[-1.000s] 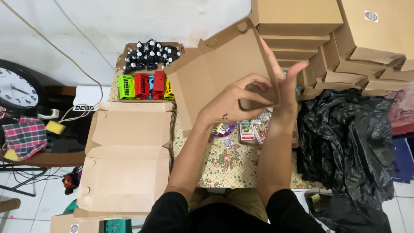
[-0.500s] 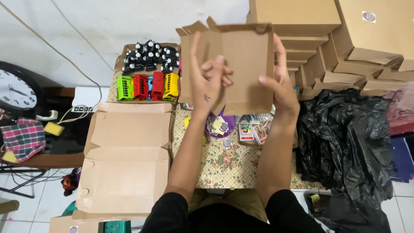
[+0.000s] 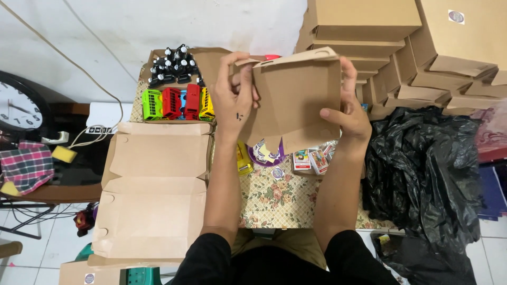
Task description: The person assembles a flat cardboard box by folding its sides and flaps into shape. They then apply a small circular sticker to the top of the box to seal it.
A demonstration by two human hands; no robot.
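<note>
Gripping the cardboard box (image 3: 296, 100), both hands hold its sides.

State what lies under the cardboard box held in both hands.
Under the box: small cards, a purple dish and a yellow toy on the floral cloth. Anything further under it is hidden.

There is a single view, taken from a camera on the person's head. It looks steeply down, almost straight over the bench (image 3: 280, 198), with the far wall (image 3: 158, 26) at the top of the frame and the person's lap at the bottom. It sits close: the forearms and both hands fill the middle, and the floor (image 3: 42, 248) shows at the lower left.
</note>
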